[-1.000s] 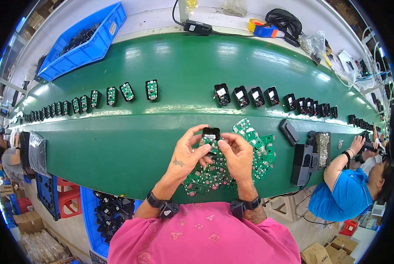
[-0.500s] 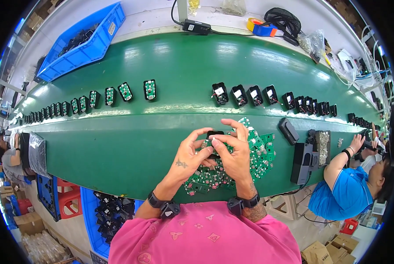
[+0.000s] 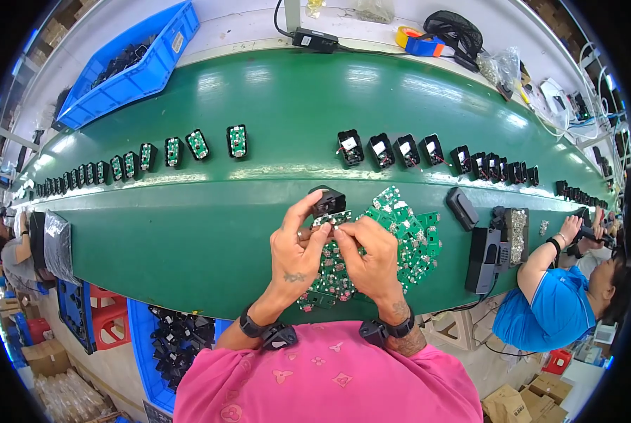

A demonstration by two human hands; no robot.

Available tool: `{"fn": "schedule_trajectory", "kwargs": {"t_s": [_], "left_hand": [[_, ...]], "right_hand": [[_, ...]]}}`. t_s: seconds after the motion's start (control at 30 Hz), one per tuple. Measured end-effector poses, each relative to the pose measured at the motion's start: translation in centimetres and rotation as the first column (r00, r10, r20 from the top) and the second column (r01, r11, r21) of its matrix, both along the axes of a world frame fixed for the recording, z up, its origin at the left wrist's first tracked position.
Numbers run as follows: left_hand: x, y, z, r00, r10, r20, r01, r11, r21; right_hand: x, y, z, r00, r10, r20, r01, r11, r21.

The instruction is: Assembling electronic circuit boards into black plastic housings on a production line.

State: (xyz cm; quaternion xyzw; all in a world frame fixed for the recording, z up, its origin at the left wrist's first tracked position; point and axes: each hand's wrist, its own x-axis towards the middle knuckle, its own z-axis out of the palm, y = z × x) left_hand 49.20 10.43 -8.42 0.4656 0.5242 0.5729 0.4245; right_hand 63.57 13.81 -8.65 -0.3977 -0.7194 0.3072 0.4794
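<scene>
My green desk (image 3: 181,233) carries a heap of loose circuit boards (image 3: 415,243) close before me, a row of board-filled black housings (image 3: 237,143) farther off to my left, wired black housings (image 3: 350,149) to my right, and a rounded black case (image 3: 462,209) near a dark grey box (image 3: 479,262).

Person's left hand (image 3: 294,257) grips black housing (image 3: 329,201); right hand (image 3: 370,255) touches green board (image 3: 332,218) at its near edge. Loose boards (image 3: 419,241) heaped on green tabletop (image 3: 188,243); 1 blue crate (image 3: 145,82) far left.
</scene>
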Motion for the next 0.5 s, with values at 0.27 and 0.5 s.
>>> {"fn": "schedule_trajectory", "kwargs": {"t_s": [0.27, 0.5], "left_hand": [[-0.7, -0.5, 1.1, 0.993, -0.116, -0.019, 0.114, 0.99, -0.084], [-0.7, -0.7, 1.3, 0.992, -0.126, 0.013, 0.127, 0.99, -0.067]], "right_hand": [[1.0, 0.4, 0.8, 0.986, 0.163, -0.03, -0.165, 0.973, -0.159], [1.4, 0.3, 1.3, 0.979, 0.202, -0.023, -0.202, 0.958, -0.204]]}}
